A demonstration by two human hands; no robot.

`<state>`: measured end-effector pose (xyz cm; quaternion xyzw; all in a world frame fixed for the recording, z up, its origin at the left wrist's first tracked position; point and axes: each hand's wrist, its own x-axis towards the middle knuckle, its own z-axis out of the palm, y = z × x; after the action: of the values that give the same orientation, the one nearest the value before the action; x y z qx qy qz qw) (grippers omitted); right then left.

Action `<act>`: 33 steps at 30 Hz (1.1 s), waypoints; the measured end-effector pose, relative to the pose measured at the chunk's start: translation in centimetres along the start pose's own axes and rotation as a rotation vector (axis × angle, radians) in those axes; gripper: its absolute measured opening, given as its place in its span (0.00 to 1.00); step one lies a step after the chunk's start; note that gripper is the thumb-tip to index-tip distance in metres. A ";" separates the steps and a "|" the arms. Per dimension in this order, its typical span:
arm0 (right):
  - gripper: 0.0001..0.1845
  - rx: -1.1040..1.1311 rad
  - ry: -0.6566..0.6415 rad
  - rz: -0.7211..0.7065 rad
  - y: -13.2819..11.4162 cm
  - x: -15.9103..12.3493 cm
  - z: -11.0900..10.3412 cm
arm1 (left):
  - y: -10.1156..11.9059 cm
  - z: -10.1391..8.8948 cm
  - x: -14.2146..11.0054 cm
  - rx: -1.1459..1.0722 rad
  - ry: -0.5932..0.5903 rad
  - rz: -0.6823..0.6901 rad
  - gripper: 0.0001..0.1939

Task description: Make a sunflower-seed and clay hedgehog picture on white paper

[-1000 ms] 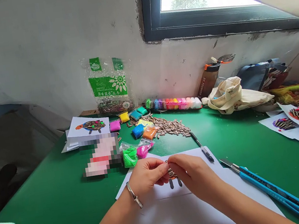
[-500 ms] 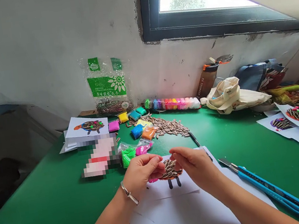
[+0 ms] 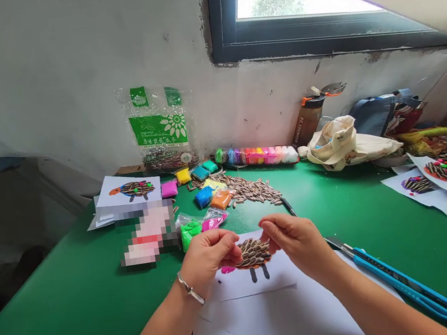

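Note:
My left hand (image 3: 211, 253), a silver bangle on its wrist, is closed in a pinch at the left side of a seed picture (image 3: 253, 252). The picture has rows of striped sunflower seeds over an orange body, two dark legs and a pink part at its left. My right hand (image 3: 292, 235) is pinched too, above the picture's right side. Whatever either set of fingertips holds is too small or hidden. Beneath both hands lies white paper (image 3: 267, 318). The hands are apart, and the seeds show between them.
Loose sunflower seeds (image 3: 255, 188) lie behind the hands, near packets of coloured clay (image 3: 191, 234) and a black pen (image 3: 288, 206). A blue utility knife (image 3: 403, 278), blade out, rests at right. Along the wall stand a seed bag (image 3: 159, 129) and a bottle (image 3: 308, 121).
My hands were together over the picture and have drawn apart, the right one moving up and to the right. More of the seeds now shows between them.

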<state>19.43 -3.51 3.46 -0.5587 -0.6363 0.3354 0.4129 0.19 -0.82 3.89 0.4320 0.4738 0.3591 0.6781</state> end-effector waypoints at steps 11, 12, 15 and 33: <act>0.17 0.010 0.040 -0.031 0.5 0.3 -0.5 | -0.1 0.2 -0.1 0.014 0.006 0.002 0.23; 0.16 -0.006 0.019 -0.028 0.6 0.4 -0.4 | 0.0 0.3 -0.1 0.012 0.001 0.002 0.23; 0.19 -0.098 -0.037 0.008 0.2 0.3 -0.4 | 0.1 0.2 -0.2 0.027 -0.012 0.004 0.24; 0.18 -0.174 -0.070 0.022 -0.4 0.2 -0.6 | 0.2 0.2 -0.2 0.009 0.002 0.027 0.23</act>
<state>19.81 -3.44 4.15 -0.5875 -0.6709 0.3025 0.3365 0.26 -0.95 4.19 0.4410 0.4703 0.3663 0.6709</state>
